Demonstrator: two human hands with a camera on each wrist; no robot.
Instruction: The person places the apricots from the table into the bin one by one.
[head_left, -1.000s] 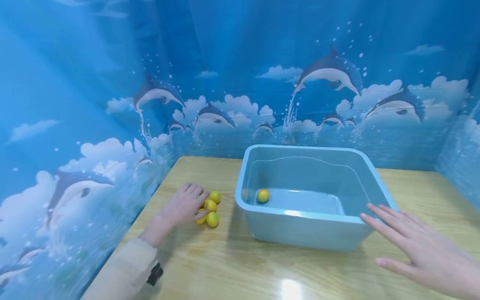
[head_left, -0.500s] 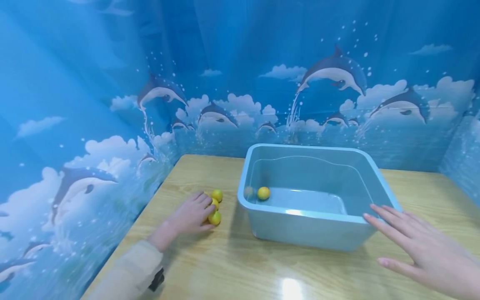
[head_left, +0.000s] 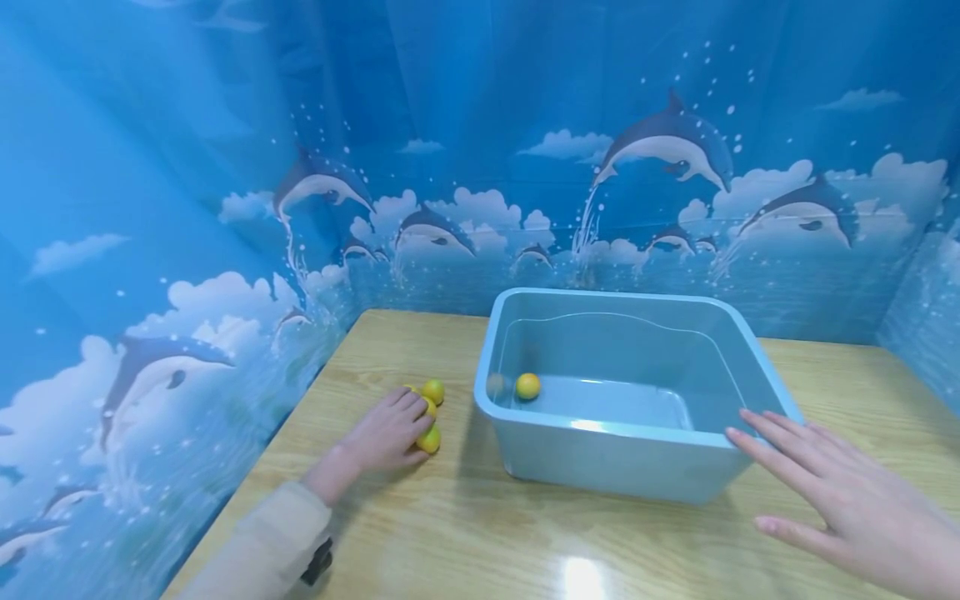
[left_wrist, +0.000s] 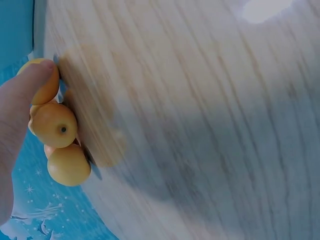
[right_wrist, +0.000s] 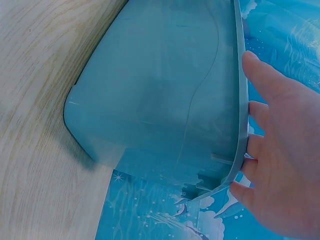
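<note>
Several small yellow-green oranges (head_left: 432, 390) lie bunched on the table's left side. My left hand (head_left: 386, 435) curls over this group, its fingers hiding part of it. In the left wrist view, the thumb (left_wrist: 24, 92) presses against one orange (left_wrist: 48, 91), with other oranges (left_wrist: 69, 165) beside it. A light blue plastic tub (head_left: 615, 462) stands right of the group, with a single orange (head_left: 528, 386) inside near its left wall. At the tub's right front corner my right hand (head_left: 840, 492) spreads its fingers, fingertips at the rim, as the right wrist view also shows.
The pale wooden table (head_left: 465, 533) has its left edge beyond the oranges. A blue curtain (head_left: 465, 100) printed with dolphins and clouds hangs around the back and sides. A dark device (head_left: 318, 562) sits at my left wrist, by the beige sleeve (head_left: 262, 542).
My left hand has moved slightly right and down, covering more of the oranges. The view has shifted a little. My right hand stays at the tub's rim.
</note>
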